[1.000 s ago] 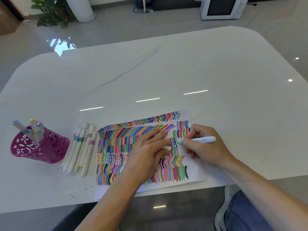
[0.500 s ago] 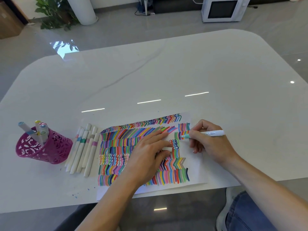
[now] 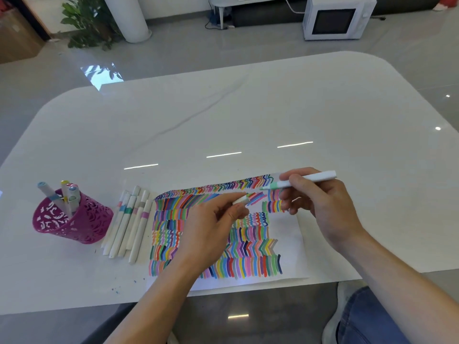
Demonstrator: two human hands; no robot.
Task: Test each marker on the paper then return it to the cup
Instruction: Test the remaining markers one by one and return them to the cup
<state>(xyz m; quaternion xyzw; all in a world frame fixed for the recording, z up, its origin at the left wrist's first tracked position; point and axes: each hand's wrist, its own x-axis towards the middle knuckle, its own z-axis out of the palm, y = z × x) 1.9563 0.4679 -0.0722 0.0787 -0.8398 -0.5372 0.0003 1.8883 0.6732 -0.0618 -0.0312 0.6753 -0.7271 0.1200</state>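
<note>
A sheet of paper (image 3: 290, 247) covered in rows of coloured strokes lies near the table's front edge. My right hand (image 3: 320, 207) grips a white marker (image 3: 303, 182) with a light green tip, lifted above the paper's top right corner and pointing left. My left hand (image 3: 213, 227) is raised over the middle of the paper and pinches a small white cap (image 3: 241, 200) between thumb and fingers, a short way left of the marker's tip. A magenta cut-out cup (image 3: 72, 219) at the left holds several markers (image 3: 68, 197).
Several white markers (image 3: 128, 222) lie side by side between the cup and the paper. The white table (image 3: 248, 120) stretches far back and right. On the floor beyond stand a white microwave (image 3: 335, 17), a plant (image 3: 87, 23) and a white column.
My right hand has lifted the marker off the paper and up to the right. My left hand, which lay flat on the paper, has risen and now pinches the cap.
</note>
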